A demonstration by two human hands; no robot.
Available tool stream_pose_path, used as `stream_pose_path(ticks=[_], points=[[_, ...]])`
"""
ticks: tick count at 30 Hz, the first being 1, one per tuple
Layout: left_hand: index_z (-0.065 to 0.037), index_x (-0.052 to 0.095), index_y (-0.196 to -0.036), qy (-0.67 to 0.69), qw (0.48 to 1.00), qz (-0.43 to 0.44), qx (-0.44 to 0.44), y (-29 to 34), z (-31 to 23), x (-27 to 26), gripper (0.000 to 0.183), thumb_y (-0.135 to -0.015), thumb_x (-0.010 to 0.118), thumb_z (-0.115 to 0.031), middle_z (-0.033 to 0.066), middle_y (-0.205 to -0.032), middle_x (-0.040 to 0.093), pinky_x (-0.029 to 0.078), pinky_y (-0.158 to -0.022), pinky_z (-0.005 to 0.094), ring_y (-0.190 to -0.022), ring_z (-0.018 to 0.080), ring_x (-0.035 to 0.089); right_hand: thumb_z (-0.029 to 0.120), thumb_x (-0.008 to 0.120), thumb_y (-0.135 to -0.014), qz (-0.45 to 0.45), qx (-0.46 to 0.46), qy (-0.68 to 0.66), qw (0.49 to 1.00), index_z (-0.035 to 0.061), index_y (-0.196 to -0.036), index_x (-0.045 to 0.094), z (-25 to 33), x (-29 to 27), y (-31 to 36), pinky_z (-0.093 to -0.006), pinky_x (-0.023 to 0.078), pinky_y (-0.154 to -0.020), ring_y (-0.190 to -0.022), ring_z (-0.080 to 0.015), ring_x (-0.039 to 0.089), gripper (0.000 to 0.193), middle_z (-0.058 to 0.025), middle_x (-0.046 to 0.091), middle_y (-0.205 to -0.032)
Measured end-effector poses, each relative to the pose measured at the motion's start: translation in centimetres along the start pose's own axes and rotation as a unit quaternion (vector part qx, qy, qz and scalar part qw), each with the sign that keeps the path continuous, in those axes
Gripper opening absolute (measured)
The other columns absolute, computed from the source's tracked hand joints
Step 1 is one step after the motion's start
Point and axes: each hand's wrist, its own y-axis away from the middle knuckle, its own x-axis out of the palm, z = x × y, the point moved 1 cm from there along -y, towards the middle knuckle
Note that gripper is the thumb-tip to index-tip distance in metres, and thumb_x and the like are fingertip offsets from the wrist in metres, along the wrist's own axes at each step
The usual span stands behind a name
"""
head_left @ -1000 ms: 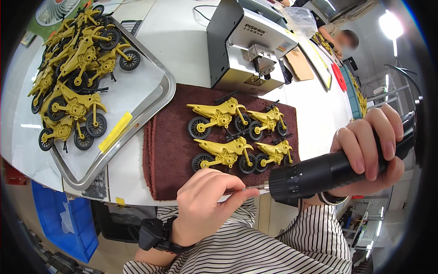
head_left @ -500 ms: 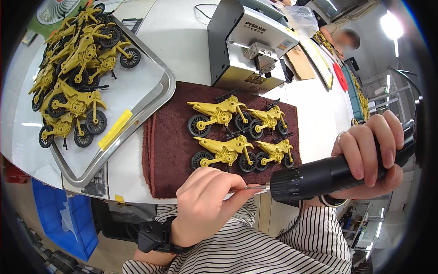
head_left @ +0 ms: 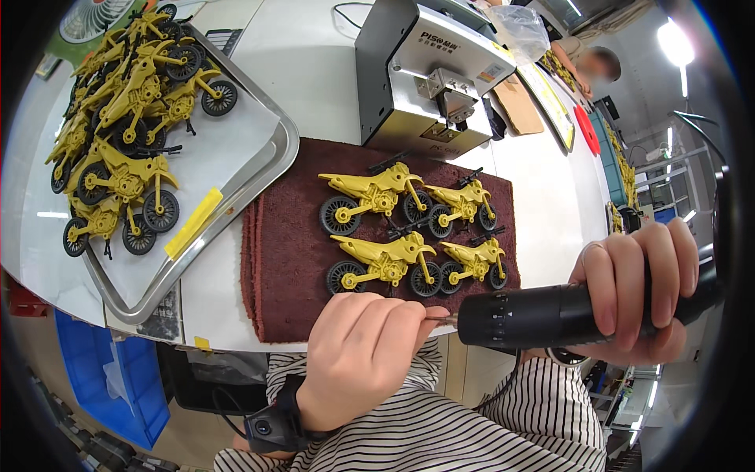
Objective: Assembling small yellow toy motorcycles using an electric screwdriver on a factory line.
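My right hand (head_left: 641,275) is wrapped round a black electric screwdriver (head_left: 523,316), held level with its nose pointing left. At that nose my left hand (head_left: 358,346) pinches the thin metal screwdriver bit (head_left: 450,319) between thumb and forefinger. My fingers hide most of the bit. Just beyond my hands, several yellow toy motorcycles (head_left: 381,258) with black wheels lie on their sides on a folded dark red cloth (head_left: 287,228). Neither hand touches them.
A metal tray (head_left: 283,149) at the left holds a heap of similar toy motorcycles (head_left: 126,169). Behind the cloth stands a grey screw feeder machine (head_left: 440,79). A blue bin (head_left: 110,385) sits below the table at left. Another person (head_left: 586,67) is at the far right.
The screwdriver has turned about its axis and shifted slightly left. My left hand has rolled over, bringing its knuckles up, with the bit still pinched. The motorcycles have not been moved.
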Motion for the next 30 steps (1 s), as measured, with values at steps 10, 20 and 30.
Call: stream_pose_path(ticks=[10,20,30], points=[[-0.003,0.062,-0.073,0.031,0.999,0.022,0.023,-0.2,-0.2,0.1,0.021,-0.062,0.08,-0.006,0.0058,-0.068,0.061,0.047,-0.058,0.0326,-0.063,0.0235,0.059,-0.01,0.065,-0.062,0.093,0.005,0.023,0.995,0.0061,-0.082,0.05,1.5,-0.1,-0.2,-0.029,0.058,-0.051,-0.051,-0.0183,0.063,0.03,-0.0058,0.061,-0.068],[-0.003,0.061,-0.082,0.043,0.998,0.03,0.023,0.1,-0.3,0.2,0.013,-0.075,0.071,-0.007,0.0038,-0.073,0.058,0.049,-0.065,0.0298,-0.071,0.0194,0.059,-0.009,0.065,-0.062,0.04,-0.058,0.03,0.997,0.0058,-0.084,0.049,0.7,1.0,0.8,-0.0286,0.056,-0.052,-0.052,-0.0164,0.061,0.031,-0.0047,0.059,-0.07],[-0.004,0.062,-0.084,0.121,0.991,0.005,-0.057,-0.1,-0.3,-0.1,0.031,-0.06,0.081,0.0,0.0053,-0.075,0.065,0.051,-0.06,0.0291,-0.066,0.0212,0.063,-0.004,0.065,-0.065,-0.01,-0.053,0.03,0.998,0.0074,-0.087,0.047,2.7,0.7,1.1,-0.0269,0.051,-0.055,-0.051,-0.0127,0.057,0.031,-0.0017,0.057,-0.073]])
